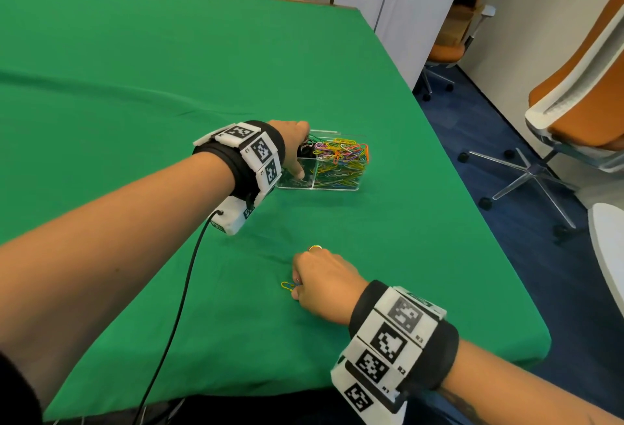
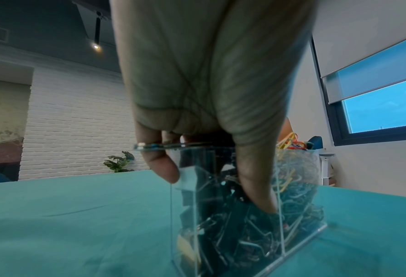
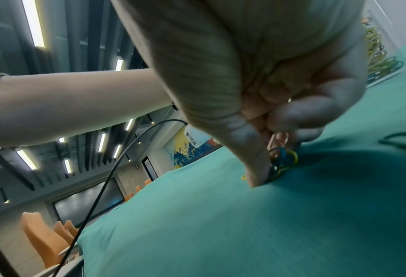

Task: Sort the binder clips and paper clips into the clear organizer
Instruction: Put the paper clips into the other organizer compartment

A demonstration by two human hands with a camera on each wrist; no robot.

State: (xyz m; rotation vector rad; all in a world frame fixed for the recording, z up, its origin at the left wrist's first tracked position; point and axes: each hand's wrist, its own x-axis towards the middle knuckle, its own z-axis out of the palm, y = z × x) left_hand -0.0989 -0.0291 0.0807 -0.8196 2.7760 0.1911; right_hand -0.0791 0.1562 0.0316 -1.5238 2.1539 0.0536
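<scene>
A clear organizer (image 1: pixel 358 184) stands mid-table on the green cloth. Its right compartment is heaped with coloured paper clips (image 1: pixel 341 154); its left one holds black binder clips (image 2: pixel 220 234). My left hand (image 1: pixel 293 149) grips the organizer (image 2: pixel 149 147) at the left compartment, with the thumb (image 2: pixel 256 187) down the near wall and fingers (image 2: pixel 164 168) over the rim. Nearer me, my right hand (image 1: pixel 299 284) pinches a yellow and a blue paper clip (image 1: pixel 287 286) against the cloth. The right wrist view shows those paper clips (image 3: pixel 289 157) under the thumb and fingertips.
One dark green paper clip (image 3: pixel 401 138) lies loose on the cloth beyond my right hand. A black cable (image 1: pixel 182 289) trails from the left wrist toward me. The table's right edge (image 1: pixel 472 222) is close, with office chairs (image 1: pixel 574 103) beyond it.
</scene>
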